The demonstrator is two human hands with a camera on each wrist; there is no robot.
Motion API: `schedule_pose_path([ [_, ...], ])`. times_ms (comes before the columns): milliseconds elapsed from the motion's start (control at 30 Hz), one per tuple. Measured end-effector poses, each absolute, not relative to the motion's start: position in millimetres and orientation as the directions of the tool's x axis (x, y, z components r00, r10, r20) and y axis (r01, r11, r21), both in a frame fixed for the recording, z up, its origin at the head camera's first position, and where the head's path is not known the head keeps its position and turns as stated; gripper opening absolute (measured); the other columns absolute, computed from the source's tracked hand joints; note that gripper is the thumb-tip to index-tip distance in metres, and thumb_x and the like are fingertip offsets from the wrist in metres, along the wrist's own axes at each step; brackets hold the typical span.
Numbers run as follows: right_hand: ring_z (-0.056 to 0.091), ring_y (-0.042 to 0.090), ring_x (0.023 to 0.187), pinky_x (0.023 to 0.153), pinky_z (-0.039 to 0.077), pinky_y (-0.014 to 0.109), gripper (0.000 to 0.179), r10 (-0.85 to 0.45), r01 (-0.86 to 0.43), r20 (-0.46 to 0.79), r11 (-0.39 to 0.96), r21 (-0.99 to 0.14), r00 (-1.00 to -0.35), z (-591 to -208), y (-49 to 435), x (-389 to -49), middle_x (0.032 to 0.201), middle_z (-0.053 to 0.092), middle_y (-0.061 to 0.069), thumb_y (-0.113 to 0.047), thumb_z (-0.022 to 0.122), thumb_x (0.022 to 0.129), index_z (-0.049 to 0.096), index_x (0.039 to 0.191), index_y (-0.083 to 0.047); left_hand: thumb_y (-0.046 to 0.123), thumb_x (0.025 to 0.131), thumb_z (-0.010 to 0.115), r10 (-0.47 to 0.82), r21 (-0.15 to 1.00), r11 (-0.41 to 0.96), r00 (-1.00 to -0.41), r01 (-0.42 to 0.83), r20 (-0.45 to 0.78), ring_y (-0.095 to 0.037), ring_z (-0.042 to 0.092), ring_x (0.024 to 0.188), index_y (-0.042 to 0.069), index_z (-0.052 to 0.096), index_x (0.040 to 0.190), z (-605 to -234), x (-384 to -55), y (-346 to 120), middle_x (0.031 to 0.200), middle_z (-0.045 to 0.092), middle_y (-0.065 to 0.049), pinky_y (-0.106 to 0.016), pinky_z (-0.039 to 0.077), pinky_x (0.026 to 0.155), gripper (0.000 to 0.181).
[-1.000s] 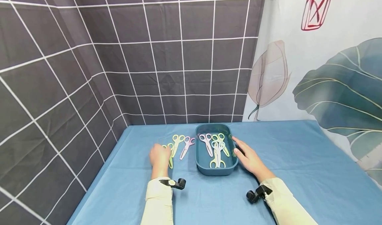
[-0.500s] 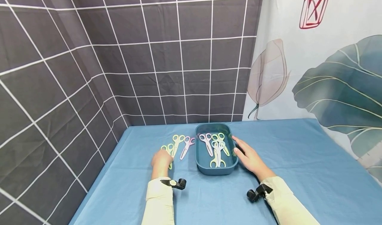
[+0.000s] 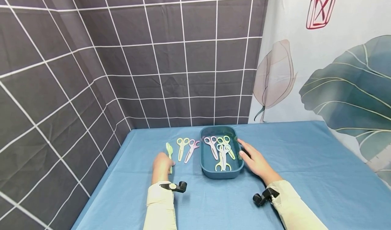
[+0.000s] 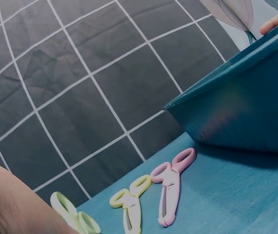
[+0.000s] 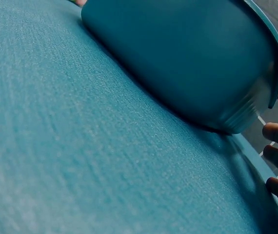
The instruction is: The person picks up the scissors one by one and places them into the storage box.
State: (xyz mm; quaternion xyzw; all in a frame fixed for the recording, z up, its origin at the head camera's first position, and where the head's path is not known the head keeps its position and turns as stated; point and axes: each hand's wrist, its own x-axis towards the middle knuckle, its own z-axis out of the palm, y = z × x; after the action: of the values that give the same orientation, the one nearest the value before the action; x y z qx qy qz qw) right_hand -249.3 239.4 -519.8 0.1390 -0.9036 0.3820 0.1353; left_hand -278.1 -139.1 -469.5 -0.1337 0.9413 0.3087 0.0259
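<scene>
My left hand (image 3: 162, 163) grips a pair of green scissors (image 3: 169, 150), tipped on edge with the handle loops pointing away. In the left wrist view those green loops (image 4: 69, 210) rise beside the hand; the blades are mostly hidden. Just right of it lie yellow scissors (image 3: 182, 148) and pink scissors (image 3: 191, 150) on the blue cloth. The teal bin (image 3: 210, 174) holds several pairs of scissors (image 3: 223, 154) in pastel colours. At the bin's right rim rests my right hand (image 3: 256, 159), its fingers extended along the outside.
A blue cloth (image 3: 213, 206) covers the table. Behind it and to the left hangs a dark grid-patterned curtain (image 3: 171, 57); a white curtain with leaf prints (image 3: 284, 97) hangs at the back right. Black wrist cameras (image 3: 182, 187) sit on both sleeves.
The left hand has taken hold of the green scissors, turned them on edge and drawn them slightly left, away from the yellow pair. The right hand stays at the bin.
</scene>
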Motion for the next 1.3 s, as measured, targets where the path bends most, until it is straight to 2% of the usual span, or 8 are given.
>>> schedule_pose_path([
  [100, 0.037, 0.043, 0.143, 0.113, 0.029, 0.065, 0.053, -0.149, -0.353, 0.348, 0.672, -0.651, -0.926, -520, 239, -249, 0.157, 0.04, 0.019, -0.027, 0.049, 0.107, 0.036, 0.158, -0.018, 0.009, 0.081, 0.081, -0.243, 0.622, 0.726, -0.956, -0.293, -0.167, -0.018, 0.061, 0.043, -0.008, 0.065, 0.086, -469, -277, -140, 0.055, 0.061, -0.01, -0.029, 0.054, 0.05, 0.024],
  [200, 0.038, 0.044, 0.143, 0.113, 0.029, 0.065, 0.053, -0.153, -0.355, 0.347, 0.669, -0.653, -0.925, -520, 239, -249, 0.156, 0.041, 0.019, -0.027, 0.049, 0.107, 0.036, 0.158, -0.018, 0.008, 0.083, 0.081, -0.241, 0.634, 0.716, -0.956, -0.292, -0.168, -0.014, 0.058, 0.04, -0.008, 0.065, 0.084, -466, -275, -139, 0.052, 0.059, -0.008, -0.026, 0.051, 0.046, 0.023],
  [367, 0.038, 0.043, 0.142, 0.112, 0.029, 0.065, 0.053, -0.156, -0.362, 0.351, 0.663, -0.656, -0.923, -520, 240, -249, 0.156, 0.041, 0.019, -0.028, 0.049, 0.107, 0.037, 0.157, -0.017, 0.009, 0.082, 0.081, -0.233, 0.655, 0.703, -0.96, -0.275, -0.153, -0.015, 0.062, 0.044, -0.007, 0.066, 0.088, -457, -276, -133, 0.064, 0.064, -0.012, -0.026, 0.05, 0.047, 0.023],
  [567, 0.039, 0.043, 0.142, 0.112, 0.03, 0.064, 0.053, -0.156, -0.367, 0.359, 0.662, -0.653, -0.92, -520, 240, -250, 0.156, 0.041, 0.019, -0.032, 0.048, 0.107, 0.037, 0.157, -0.018, 0.011, 0.086, 0.079, -0.19, 0.734, 0.637, -0.97, -0.237, -0.149, -0.014, 0.062, 0.046, -0.001, 0.065, 0.082, -447, -278, -125, 0.061, 0.063, -0.008, -0.026, 0.048, 0.048, 0.02],
  [733, 0.039, 0.043, 0.142, 0.112, 0.03, 0.064, 0.053, -0.159, -0.377, 0.369, 0.656, -0.654, -0.916, -520, 240, -250, 0.156, 0.042, 0.019, -0.03, 0.048, 0.107, 0.037, 0.157, -0.017, 0.01, 0.088, 0.077, -0.12, 0.811, 0.559, -0.985, -0.173, -0.127, -0.012, 0.061, 0.049, 0.0, 0.063, 0.078, -440, -276, -118, 0.064, 0.06, -0.006, -0.031, 0.056, 0.055, 0.019],
  [900, 0.038, 0.043, 0.142, 0.113, 0.03, 0.064, 0.053, -0.163, -0.377, 0.365, 0.652, -0.658, -0.917, -521, 241, -250, 0.156, 0.041, 0.019, -0.032, 0.048, 0.107, 0.037, 0.157, -0.016, 0.005, 0.088, 0.075, -0.054, 0.864, 0.495, -0.995, -0.097, -0.081, -0.014, 0.061, 0.052, -0.003, 0.062, 0.082, -434, -273, -107, 0.072, 0.059, -0.008, -0.039, 0.061, 0.061, 0.016],
  [1133, 0.041, 0.043, 0.141, 0.113, 0.031, 0.063, 0.054, -0.165, -0.383, 0.369, 0.643, -0.663, -0.915, -522, 241, -251, 0.154, 0.044, 0.021, -0.031, 0.048, 0.107, 0.037, 0.157, -0.016, -0.002, 0.086, 0.072, 0.015, 0.905, 0.425, -0.999, -0.023, -0.033, -0.012, 0.058, 0.048, -0.008, 0.063, 0.087, -433, -272, -95, 0.075, 0.058, -0.011, -0.034, 0.059, 0.053, 0.011],
  [1300, 0.046, 0.043, 0.137, 0.111, 0.033, 0.063, 0.053, -0.161, -0.381, 0.369, 0.646, -0.662, -0.915, -522, 241, -251, 0.15, 0.048, 0.023, -0.031, 0.048, 0.107, 0.037, 0.157, -0.017, 0.001, 0.087, 0.073, 0.022, 0.906, 0.422, -0.999, -0.02, -0.033, -0.012, 0.056, 0.046, -0.007, 0.063, 0.09, -431, -272, -90, 0.074, 0.06, -0.01, -0.039, 0.06, 0.056, 0.012],
])
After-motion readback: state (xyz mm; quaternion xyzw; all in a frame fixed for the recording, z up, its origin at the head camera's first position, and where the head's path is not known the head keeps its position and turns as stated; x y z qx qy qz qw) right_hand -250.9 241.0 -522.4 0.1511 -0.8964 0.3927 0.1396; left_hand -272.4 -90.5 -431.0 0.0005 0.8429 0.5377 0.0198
